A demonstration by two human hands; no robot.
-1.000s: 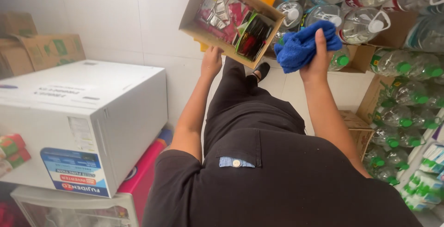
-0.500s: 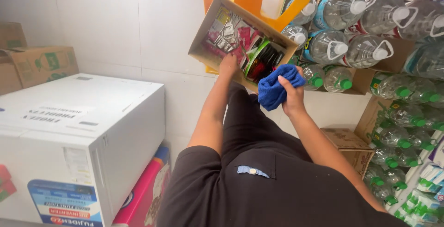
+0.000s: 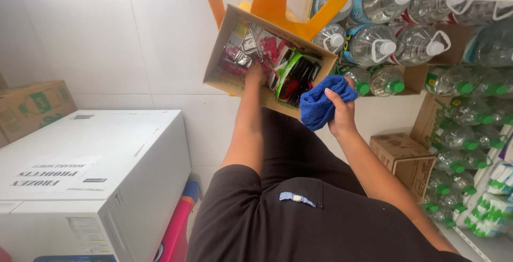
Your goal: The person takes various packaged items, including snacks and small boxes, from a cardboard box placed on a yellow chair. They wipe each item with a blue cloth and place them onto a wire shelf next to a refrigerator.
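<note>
left hand (image 3: 254,75) in cardboard box (image 3: 224,61), right hand (image 3: 340,113) gripping blue cloth (image 3: 319,102)

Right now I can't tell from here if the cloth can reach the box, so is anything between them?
Nothing visible. The right hand holds the crumpled blue cloth right against the near edge of the open brown cardboard box; the left hand grips the box.

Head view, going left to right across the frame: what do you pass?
Brown carton → white chest freezer → left hand in the open cardboard box → blue cloth in the right hand → stacked water bottles.
</note>
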